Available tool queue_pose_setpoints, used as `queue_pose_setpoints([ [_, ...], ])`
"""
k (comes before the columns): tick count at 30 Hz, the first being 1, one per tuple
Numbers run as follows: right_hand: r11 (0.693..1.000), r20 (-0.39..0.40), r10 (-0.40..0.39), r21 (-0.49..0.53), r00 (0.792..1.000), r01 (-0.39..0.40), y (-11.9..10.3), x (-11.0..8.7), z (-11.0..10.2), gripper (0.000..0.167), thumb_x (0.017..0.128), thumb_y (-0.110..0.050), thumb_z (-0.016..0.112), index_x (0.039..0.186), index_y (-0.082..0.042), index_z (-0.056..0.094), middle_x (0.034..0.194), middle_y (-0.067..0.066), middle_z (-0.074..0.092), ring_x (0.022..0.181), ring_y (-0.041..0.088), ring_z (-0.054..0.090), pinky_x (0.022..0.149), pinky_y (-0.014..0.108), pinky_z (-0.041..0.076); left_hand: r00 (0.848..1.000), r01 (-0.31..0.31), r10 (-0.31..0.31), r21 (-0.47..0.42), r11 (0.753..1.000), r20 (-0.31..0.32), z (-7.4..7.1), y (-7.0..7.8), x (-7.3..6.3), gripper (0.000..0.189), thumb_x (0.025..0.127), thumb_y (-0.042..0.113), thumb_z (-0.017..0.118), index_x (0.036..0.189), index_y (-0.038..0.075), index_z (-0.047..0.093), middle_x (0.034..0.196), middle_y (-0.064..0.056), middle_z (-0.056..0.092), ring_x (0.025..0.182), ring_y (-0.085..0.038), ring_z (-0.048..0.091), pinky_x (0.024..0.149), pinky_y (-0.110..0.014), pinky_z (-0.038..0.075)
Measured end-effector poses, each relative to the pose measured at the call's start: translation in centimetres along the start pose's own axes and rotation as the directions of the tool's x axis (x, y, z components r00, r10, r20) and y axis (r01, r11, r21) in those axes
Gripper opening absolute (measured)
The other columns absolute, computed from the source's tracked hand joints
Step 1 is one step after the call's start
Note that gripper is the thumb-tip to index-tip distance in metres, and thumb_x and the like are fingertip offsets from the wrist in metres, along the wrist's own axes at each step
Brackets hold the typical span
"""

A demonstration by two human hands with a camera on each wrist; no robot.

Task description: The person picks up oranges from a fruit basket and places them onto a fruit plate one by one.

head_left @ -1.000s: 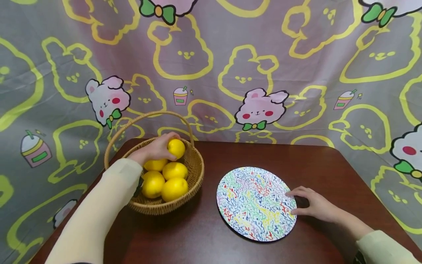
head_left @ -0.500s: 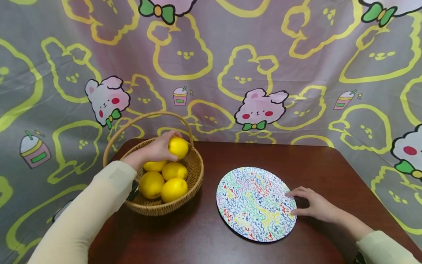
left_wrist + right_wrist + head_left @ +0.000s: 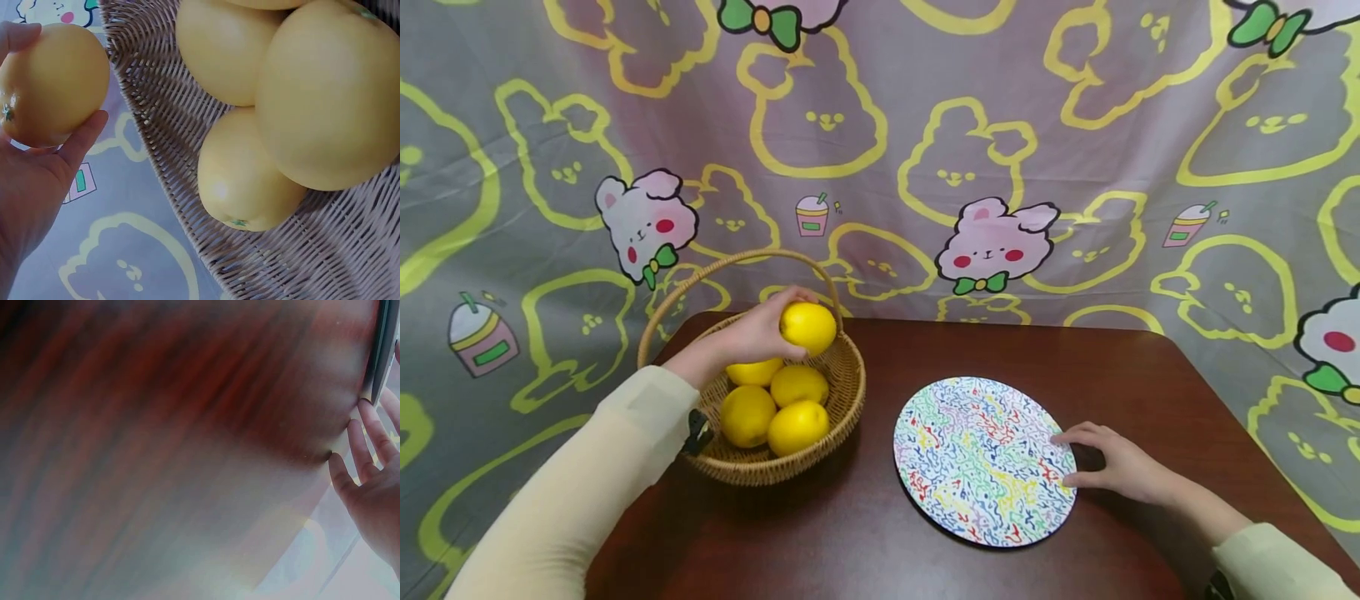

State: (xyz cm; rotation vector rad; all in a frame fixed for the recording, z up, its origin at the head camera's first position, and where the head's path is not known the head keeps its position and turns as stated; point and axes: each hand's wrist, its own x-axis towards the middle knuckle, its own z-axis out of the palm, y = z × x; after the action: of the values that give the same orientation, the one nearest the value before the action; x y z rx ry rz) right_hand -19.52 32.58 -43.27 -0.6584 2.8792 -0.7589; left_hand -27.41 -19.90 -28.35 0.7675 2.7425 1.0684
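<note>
My left hand (image 3: 763, 329) grips a lemon (image 3: 808, 327) between thumb and fingers, above the back of a wicker basket (image 3: 854, 400). In the left wrist view that lemon (image 3: 56, 84) shows a small green stem end and appears outside the basket's rim. Several more lemons (image 3: 799, 427) lie in the basket. On the right, my right hand (image 3: 1123, 467) touches the edge of a round board (image 3: 985, 458) covered in multicoloured squiggles. Fingertips (image 3: 337, 464) of that hand reach down beside the board's dark rim in the right wrist view, with the fingers spread.
A dark reddish-brown wooden table (image 3: 880, 533) carries the basket and the board. The basket's tall arched handle (image 3: 741, 260) rises just behind my left hand. A grey curtain (image 3: 880, 167) with yellow outlines and rabbits hangs behind the table and along both sides.
My left hand has lifted the lemon a little up and to the right, away from the others in the basket. My right hand and the board have stayed in place.
</note>
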Motion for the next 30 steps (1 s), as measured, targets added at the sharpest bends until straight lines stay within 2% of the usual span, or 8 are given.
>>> queue_pose_setpoints([
  [11,1.0,0.0,-0.007,0.0,1.0,0.007,0.1,0.0,0.2,0.057,0.075,-0.049,0.079,0.121,-0.018,0.066,0.113,0.001,0.058,0.105,0.028,0.051,0.086,0.054,0.045,0.995,-0.095,0.094,-0.113,0.989,-0.014,0.4,1.3,-0.1,0.074,0.079,0.008,0.078,0.141,0.013,0.038,0.136,-0.013,0.045,0.105,-0.031,0.055,0.083,-0.045,0.048],
  [14,1.0,-0.002,-0.014,-0.004,1.0,0.014,0.0,0.0,0.2,0.057,0.075,-0.049,0.079,0.121,-0.018,0.066,0.113,0.001,0.058,0.105,0.028,0.052,0.085,0.054,0.045,0.992,-0.125,0.124,-0.11,0.986,-0.012,0.6,1.9,0.0,0.075,0.078,0.011,0.08,0.143,0.014,0.041,0.136,-0.012,0.049,0.104,-0.03,0.056,0.083,-0.045,0.048],
  [17,1.0,0.001,-0.008,-0.003,1.0,0.008,0.0,0.0,0.1,0.057,0.075,-0.049,0.079,0.121,-0.019,0.066,0.113,0.0,0.058,0.105,0.027,0.052,0.086,0.053,0.045,0.992,-0.13,0.129,-0.104,0.986,-0.014,0.9,2.6,0.2,0.076,0.077,0.013,0.081,0.142,0.015,0.043,0.134,-0.011,0.05,0.103,-0.029,0.056,0.083,-0.044,0.047],
  [22,1.0,0.011,0.001,0.007,1.0,-0.001,0.2,0.0,0.1,0.058,0.074,-0.049,0.08,0.121,-0.018,0.066,0.114,0.001,0.058,0.106,0.028,0.051,0.087,0.054,0.045,0.991,-0.13,0.13,-0.13,0.983,-0.014,1.4,3.6,0.8,0.075,0.076,0.011,0.081,0.14,0.014,0.042,0.134,-0.009,0.049,0.103,-0.029,0.055,0.082,-0.044,0.048],
  [30,1.0,0.013,-0.021,0.021,1.0,0.02,0.0,0.0,-0.1,0.055,0.075,-0.045,0.081,0.122,-0.019,0.065,0.115,0.004,0.058,0.106,0.03,0.051,0.085,0.055,0.045,0.984,-0.178,0.179,-0.182,0.967,-0.01,2.5,4.8,2.0,0.074,0.075,0.012,0.081,0.138,0.015,0.043,0.134,-0.006,0.048,0.099,-0.029,0.056,0.079,-0.043,0.048],
])
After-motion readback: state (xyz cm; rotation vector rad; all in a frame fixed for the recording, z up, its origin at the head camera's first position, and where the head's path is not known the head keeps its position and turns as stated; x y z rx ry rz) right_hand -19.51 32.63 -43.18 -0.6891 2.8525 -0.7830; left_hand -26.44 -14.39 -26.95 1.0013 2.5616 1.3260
